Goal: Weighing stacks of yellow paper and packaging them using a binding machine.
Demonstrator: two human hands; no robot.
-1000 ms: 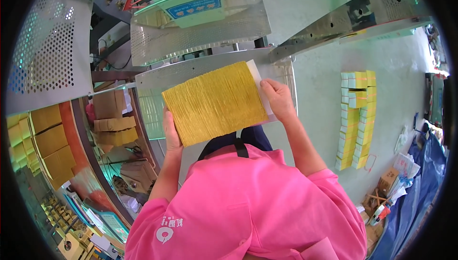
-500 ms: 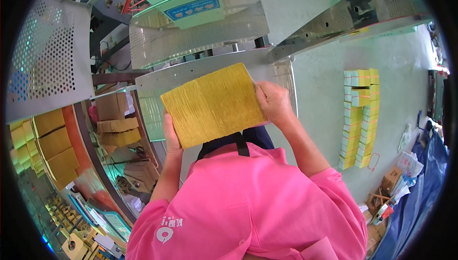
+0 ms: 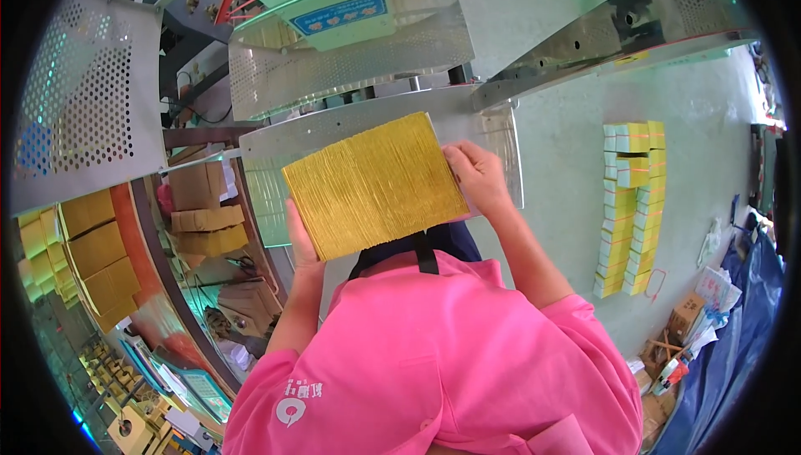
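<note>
A thick block of stacked sheets with a ridged, gold-coloured face lies tilted in front of me, over a metal work surface. Against its left end rests my left hand, thumb along the side and the other fingers hidden beneath or behind. My right hand is at the block's right end, fingers curled against the edge near the upper corner. Both hands press the block between them.
Beyond the work surface stands a perforated metal guard; a metal beam runs to its right. Gold-and-white bundles stand in rows on the right floor. More gold stacks lie on the left bench. A blue tarp hangs far right.
My right hand has slid slightly up along the block's right edge and its fingers have curled in more. The block and my left hand stay nearly in place.
</note>
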